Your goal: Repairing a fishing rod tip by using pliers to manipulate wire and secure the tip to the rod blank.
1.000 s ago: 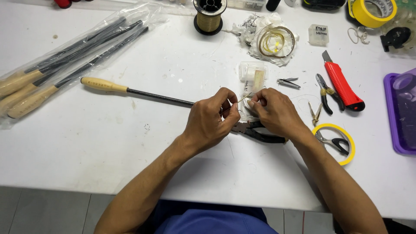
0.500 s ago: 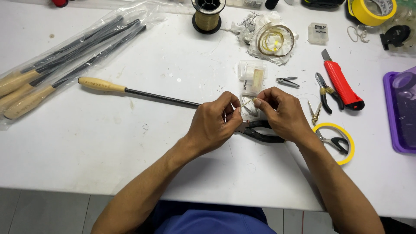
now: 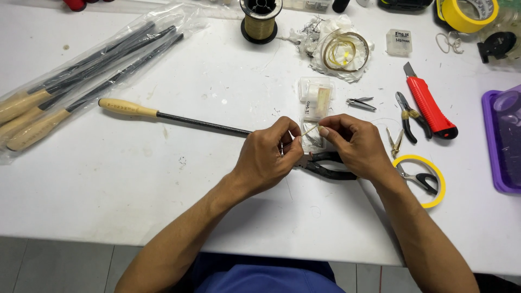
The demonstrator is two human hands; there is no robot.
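Hands meet mid-worktop [image 3: 163, 217], fingertips nearly touching. Left hand [image 3: 268, 157] is curled, thumb and forefinger pinched on the tip of a thin black rod [image 3: 203, 123] with a pale wooden handle; the rod runs off to the left, flat on the white surface. Right hand [image 3: 353, 145] is pinched closed on a short thin gold-coloured piece [image 3: 310, 129], probably wire, that bridges the gap between the two hands. Piece is too small to say more.

Black-handled pliers [image 3: 328, 169] lie directly under both hands, touching the surface. Small clear plastic packets [image 3: 316, 93] sit just beyond the fingers. Right of the right hand: small side cutters [image 3: 407, 114], red utility knife [image 3: 429, 106], scissors lying inside a yellow tape ring [image 3: 434, 187]. Purple tray [image 3: 502, 141] at the right edge. Far side: spool of gold thread [image 3: 260, 20], coil of wire on crumpled white wrap [image 3: 344, 51]. Upper left: clear bag of more wooden-handled rods [image 3: 70, 81], well apart from the hands.
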